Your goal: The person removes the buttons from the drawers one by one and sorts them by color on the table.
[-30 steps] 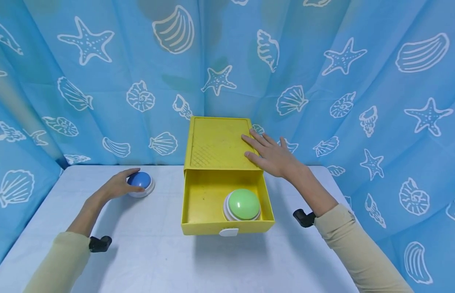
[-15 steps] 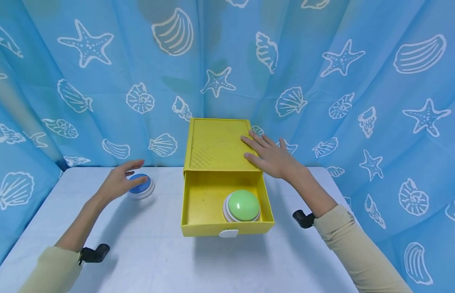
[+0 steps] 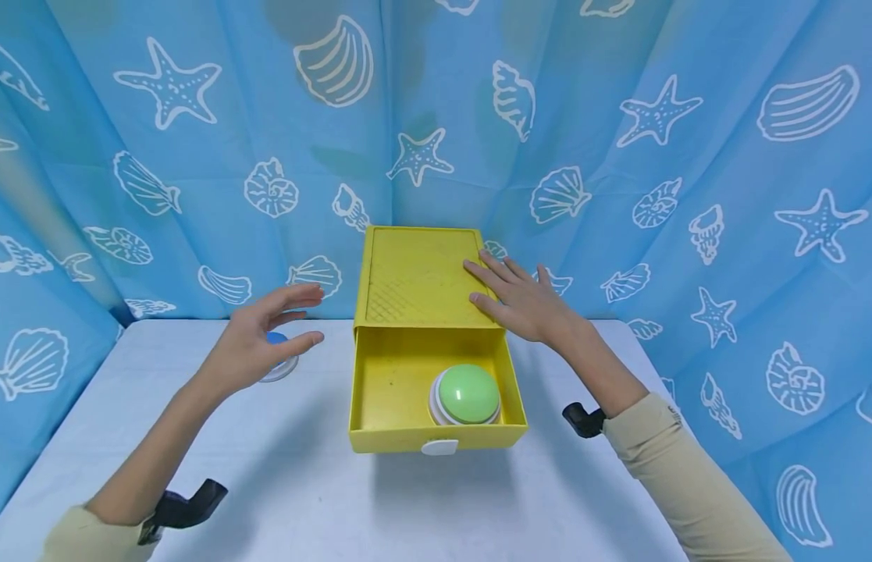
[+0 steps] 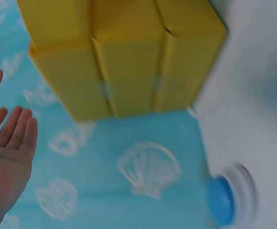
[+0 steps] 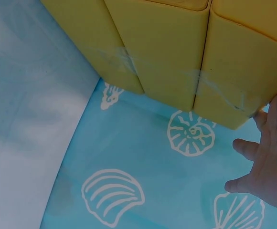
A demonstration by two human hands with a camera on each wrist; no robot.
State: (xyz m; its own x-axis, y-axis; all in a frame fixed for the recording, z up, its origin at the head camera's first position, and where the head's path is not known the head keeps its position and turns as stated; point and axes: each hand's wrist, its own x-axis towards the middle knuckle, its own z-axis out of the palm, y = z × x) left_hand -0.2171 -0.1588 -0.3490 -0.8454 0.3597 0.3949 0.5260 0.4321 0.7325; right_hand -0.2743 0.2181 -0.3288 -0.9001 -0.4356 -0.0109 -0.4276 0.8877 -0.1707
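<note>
My left hand is raised with nothing in it, fingers loosely bent and thumb apart. It partly hides a blue-domed push light with a white base on the table; the left wrist view shows this blue dome apart from the hand. My right hand rests with spread fingers on the top right edge of a yellow drawer cabinet. The cabinet's top drawer is pulled out. In its front right part sits a green-domed push light with a white base.
A white handle is on the drawer's front. The white-covered table lies under everything. A blue curtain with shells and starfish hangs close behind the cabinet. Each wrist wears a black camera mount.
My left hand has let go of the blue push light, lifted, and moved right toward the cabinet. My right hand, the drawer and the green push light have stayed put.
</note>
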